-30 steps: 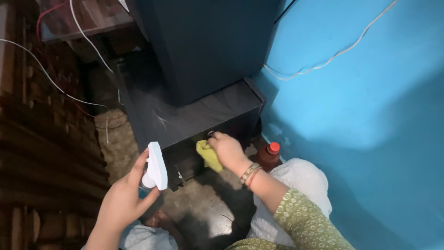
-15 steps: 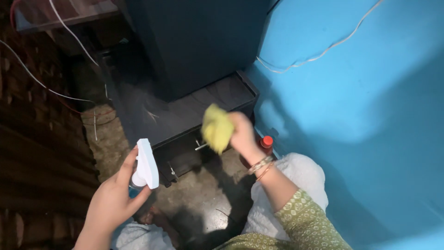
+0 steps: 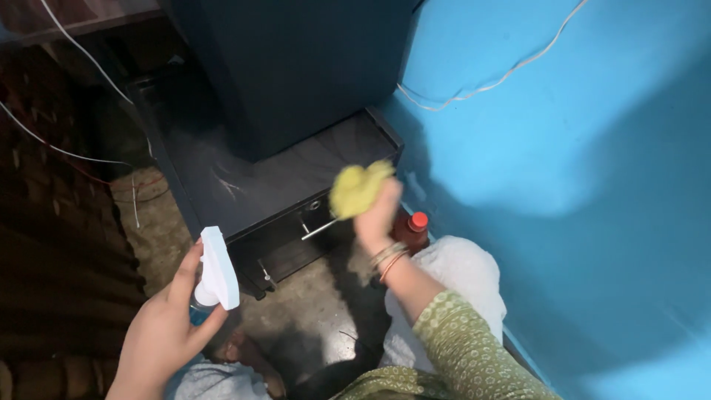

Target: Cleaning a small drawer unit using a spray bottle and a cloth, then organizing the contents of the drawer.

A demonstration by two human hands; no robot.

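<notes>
our right hand (image 3: 378, 215) has its fingers clenched on a bunched yellow cloth (image 3: 357, 187), lifted just above the front edge of the dark cabinet top (image 3: 281, 181). our left hand (image 3: 159, 333) grips a white spray bottle (image 3: 216, 270), aimed toward it. dusty streaks remain on the top, so we judge the wiping only partly done.
</notes>
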